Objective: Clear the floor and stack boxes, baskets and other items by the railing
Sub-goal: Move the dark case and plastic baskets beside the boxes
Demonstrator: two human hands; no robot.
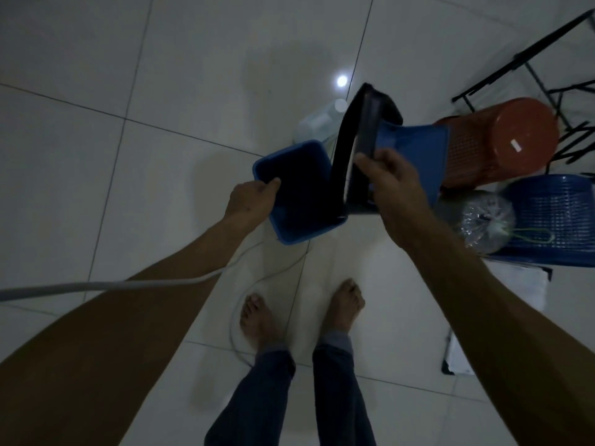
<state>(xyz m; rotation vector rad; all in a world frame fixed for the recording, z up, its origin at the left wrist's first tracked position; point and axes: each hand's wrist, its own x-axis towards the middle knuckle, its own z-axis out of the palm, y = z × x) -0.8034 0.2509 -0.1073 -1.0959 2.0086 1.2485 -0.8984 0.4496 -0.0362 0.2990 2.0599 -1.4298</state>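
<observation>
My left hand (252, 197) grips the near left rim of an open blue box (289, 233), held above the white tiled floor. My right hand (391, 178) is closed on a dark flat lid-like piece (354, 136) that stands on edge between the blue box and a second blue part (415, 156) behind it. An orange mesh basket (495, 146) lies on its side to the right. A blue mesh basket (557, 217) sits lower right, with a clear plastic bag (483, 220) resting against it.
A white plastic jug (318, 123) stands behind the boxes. A black metal frame (541, 69) fills the top right corner. A white cable (244, 304) loops on the floor by my bare feet (302, 310). A white flat item (463, 358) lies at right.
</observation>
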